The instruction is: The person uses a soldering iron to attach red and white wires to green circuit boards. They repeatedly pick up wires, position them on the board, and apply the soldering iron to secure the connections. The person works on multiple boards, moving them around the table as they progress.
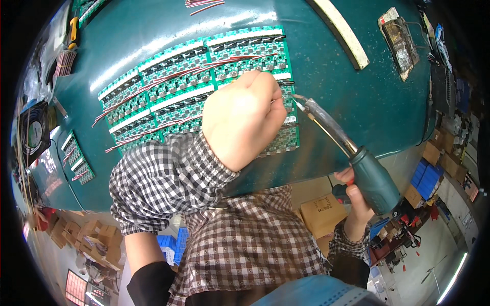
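Several green circuit boards [184, 81] lie joined in a panel, with white strips, small black parts and thin red, white and black wires laid across their rows. Over the panel's right part is my left hand [245, 117], its fingers curled closed and their tips hidden behind the knuckles. Whatever it pinches cannot be made out. My right hand [359, 204] grips the dark green handle of a soldering iron [376, 179]. A thin tube runs along its metal barrel. The iron's bent tip points left, just right of my left hand, near the panel's right edge.
On the green table [326, 132], a smaller circuit board [77, 157] lies left. A pale curved bar [341, 33] and a dirty soldering stand [399, 43] are at the far right. Loose wires [204, 5] lie at the back; a fan [37, 130] stands at the left edge.
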### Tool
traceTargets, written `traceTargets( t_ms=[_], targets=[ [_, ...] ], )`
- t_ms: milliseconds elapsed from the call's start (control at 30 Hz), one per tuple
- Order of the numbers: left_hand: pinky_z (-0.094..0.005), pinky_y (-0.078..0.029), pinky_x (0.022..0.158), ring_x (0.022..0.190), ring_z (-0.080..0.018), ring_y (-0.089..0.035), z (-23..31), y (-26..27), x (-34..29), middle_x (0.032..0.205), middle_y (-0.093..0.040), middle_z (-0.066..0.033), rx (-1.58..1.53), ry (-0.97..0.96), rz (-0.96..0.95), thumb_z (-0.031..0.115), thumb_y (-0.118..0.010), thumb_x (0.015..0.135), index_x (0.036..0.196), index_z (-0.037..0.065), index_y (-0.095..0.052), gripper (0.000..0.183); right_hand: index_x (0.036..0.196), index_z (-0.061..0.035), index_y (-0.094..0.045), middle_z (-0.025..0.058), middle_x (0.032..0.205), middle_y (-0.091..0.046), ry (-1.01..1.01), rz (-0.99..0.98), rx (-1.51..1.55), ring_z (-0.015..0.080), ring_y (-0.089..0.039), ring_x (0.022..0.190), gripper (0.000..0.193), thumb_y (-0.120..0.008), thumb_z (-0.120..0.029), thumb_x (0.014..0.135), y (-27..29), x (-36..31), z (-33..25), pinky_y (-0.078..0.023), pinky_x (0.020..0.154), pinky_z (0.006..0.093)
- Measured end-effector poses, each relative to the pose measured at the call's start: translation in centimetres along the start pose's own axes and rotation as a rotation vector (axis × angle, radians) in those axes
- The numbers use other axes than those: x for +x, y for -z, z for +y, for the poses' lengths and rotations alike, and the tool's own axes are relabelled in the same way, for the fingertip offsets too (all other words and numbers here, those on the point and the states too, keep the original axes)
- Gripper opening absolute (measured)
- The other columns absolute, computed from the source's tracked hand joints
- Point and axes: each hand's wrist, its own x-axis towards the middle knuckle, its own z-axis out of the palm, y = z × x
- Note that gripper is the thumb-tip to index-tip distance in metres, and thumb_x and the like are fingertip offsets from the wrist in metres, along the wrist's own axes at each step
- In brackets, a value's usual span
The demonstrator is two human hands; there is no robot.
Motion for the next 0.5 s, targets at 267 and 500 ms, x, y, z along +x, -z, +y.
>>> traceTargets(
  t_ms=[267,500],
  targets=[
    [-0.0287,-0.043,0.047,0.052,-0.0166,-0.052,0.12,-0.08,-0.06,0.064,-0.054,-0.0037,0.017,0.025,-0.015,0.002,-0.063,0.07,0.073,0.007,-0.054,0.011,0.119,0.0081,-0.045,0.0128,0.089,-0.065,-0.019,0.013,-0.037,0.0201,-0.064,0.083,0.063,-0.079,-0.014,0.071,-0.06,-0.14,0.03,-0.052,0.079,0.0341],
    [-0.0294,-0.042,0.047,0.051,-0.0177,-0.052,0.17,-0.06,0.02,0.063,-0.053,-0.0041,0.008,0.02,-0.006,0.002,-0.063,0.069,0.072,0.006,-0.053,0.011,0.11,0.0082,-0.054,0.0116,0.085,-0.067,0.067,-0.04,-0.194,0.0175,-0.066,0.079,0.053,-0.08,-0.014,0.069,0.48,0.16,0.23,-0.052,0.076,0.0307]
  ],
)
